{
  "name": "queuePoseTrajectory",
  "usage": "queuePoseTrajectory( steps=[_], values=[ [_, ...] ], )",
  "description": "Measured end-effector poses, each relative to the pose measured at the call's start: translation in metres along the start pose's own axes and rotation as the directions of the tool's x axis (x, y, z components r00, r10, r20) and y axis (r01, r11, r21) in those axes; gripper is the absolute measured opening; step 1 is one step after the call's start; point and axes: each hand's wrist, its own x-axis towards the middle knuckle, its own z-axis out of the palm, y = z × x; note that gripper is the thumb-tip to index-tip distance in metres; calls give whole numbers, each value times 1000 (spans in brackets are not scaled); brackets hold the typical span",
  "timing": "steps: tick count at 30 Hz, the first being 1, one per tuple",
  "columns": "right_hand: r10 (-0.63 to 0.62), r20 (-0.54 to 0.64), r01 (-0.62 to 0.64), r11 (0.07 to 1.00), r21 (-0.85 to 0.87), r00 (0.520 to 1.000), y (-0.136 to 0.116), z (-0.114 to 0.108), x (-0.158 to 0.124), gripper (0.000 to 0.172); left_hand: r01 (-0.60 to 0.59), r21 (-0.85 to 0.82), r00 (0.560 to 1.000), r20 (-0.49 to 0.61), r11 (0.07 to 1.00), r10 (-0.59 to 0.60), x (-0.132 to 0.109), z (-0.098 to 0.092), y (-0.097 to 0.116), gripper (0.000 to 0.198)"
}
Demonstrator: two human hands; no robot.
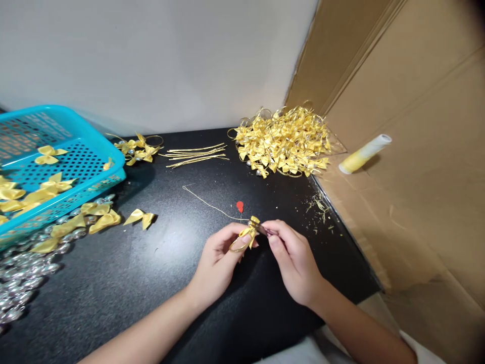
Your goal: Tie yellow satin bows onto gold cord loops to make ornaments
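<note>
The left hand [219,258] pinches a small yellow ribbon bow [248,233] between thumb and fingertips, closed tight on it, with a gold loop hanging below the bow against the fingers. The right hand [293,258] meets it from the other side, its thumb and forefinger narrowed onto something thin and dark at the bow's knot — too small to make out what it is. A fine gold thread [206,203] runs from the bow up and left across the black table [125,283]; where it joins the bow is hidden behind the fingers. Just above the bow sits a small red thing [240,206], its shape unclear.

Further out, near the wall, lies a heap of finished bows [285,142] with gold loops, and to its left a bundle of cut gold strands [195,154], then a small cluster of bows [138,148]. A few loose bows [104,218] lie left of the hands beside a blue basket [81,126], which holds more bows and is cut off by the frame's left edge. Silvery beads [22,283] spread below it — also cut off. On the right, cardboard [417,167] bears a yellow spool [364,153] on its side.
</note>
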Motion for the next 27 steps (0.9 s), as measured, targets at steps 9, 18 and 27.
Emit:
queuePoseTrajectory(
  steps=[9,18,27],
  values=[
    [28,-41,-30,998,-50,999,1,0,1,17,22,8,999,-27,1000,-22,1,2,1,18],
    [-44,-120,38,998,-52,992,5,-5,-5,21,91,-39,988,-118,995,-95,5,4,2,25],
    [-205,-71,162,908,-386,976,4,-2,-1,19,124,-81,979,-150,989,-135,8,6,4,29]
  ],
)
